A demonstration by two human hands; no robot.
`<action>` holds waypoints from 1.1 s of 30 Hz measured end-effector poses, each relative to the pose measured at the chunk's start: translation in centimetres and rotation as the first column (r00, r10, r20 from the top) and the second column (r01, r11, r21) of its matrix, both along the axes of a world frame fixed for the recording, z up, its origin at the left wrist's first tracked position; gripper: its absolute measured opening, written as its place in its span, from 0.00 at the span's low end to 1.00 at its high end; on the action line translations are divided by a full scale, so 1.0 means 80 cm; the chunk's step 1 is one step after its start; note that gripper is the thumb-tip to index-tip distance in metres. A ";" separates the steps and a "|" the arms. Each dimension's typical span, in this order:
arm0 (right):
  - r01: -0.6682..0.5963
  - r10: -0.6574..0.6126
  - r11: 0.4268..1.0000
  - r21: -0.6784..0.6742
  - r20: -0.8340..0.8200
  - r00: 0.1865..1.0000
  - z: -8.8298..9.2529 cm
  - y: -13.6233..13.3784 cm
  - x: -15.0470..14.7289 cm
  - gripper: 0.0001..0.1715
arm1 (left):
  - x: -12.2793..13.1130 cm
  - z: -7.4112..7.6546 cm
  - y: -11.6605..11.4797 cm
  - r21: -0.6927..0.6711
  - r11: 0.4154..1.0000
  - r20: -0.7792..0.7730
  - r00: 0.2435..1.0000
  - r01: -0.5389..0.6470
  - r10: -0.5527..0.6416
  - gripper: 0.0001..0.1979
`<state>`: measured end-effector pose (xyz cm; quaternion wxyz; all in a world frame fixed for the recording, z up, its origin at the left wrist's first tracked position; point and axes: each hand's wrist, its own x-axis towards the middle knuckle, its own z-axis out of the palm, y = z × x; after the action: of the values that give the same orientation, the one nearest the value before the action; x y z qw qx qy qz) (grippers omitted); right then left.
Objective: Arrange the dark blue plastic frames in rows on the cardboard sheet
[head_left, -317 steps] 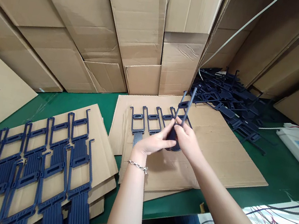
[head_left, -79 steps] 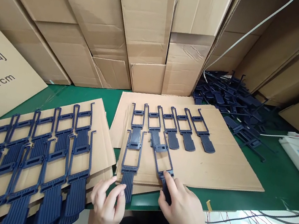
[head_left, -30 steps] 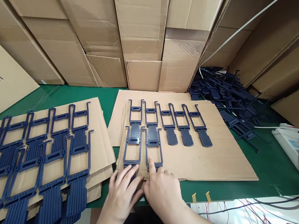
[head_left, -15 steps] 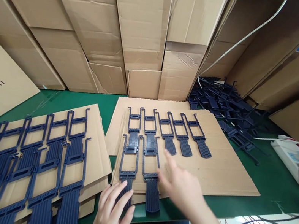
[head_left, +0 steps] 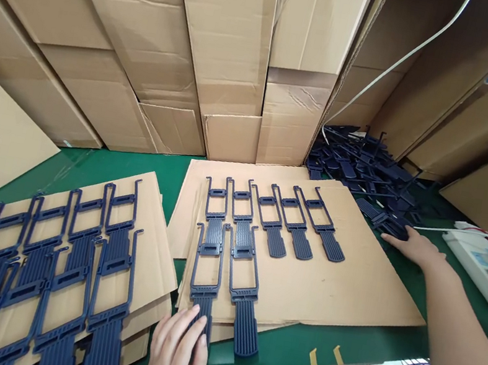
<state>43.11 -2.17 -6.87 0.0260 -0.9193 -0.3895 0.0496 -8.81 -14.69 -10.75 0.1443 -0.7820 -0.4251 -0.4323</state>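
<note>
My left hand (head_left: 179, 350) lies with its fingers stretched over the ribbed end of a dark blue plastic bracket (head_left: 204, 292) at the front of the middle cardboard. Beside it is another such bracket (head_left: 243, 270), with more brackets (head_left: 288, 215) in a row behind. Off to the right, my right hand (head_left: 421, 246) has its thumb and fingers closed around the end of a dark blue plastic bracket (head_left: 379, 218) at the edge of a loose pile (head_left: 365, 163). Part of that grip is hidden from view.
On the left, cardboard sheets (head_left: 158, 243) carry rows of overlapping blue brackets (head_left: 114, 260). Cardboard boxes (head_left: 230, 48) wall the back of the green table (head_left: 153, 163). A white power strip (head_left: 480, 262) and cables stand at the right.
My right hand has moved from above the middle cardboard to the right, onto a bracket at the pile's edge. My left hand stays at nearly the same spot.
</note>
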 end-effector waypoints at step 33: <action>0.163 -0.142 0.986 0.045 -0.302 0.943 0.049 -0.072 0.007 0.42 | 0.011 0.021 0.011 -0.051 0.999 0.219 0.976 0.021 -0.009 0.35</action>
<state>43.67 -7.96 -2.97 0.1199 -0.9274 -0.3101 0.1716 -7.93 -13.81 -9.09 0.0728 -0.7363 -0.4438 -0.5056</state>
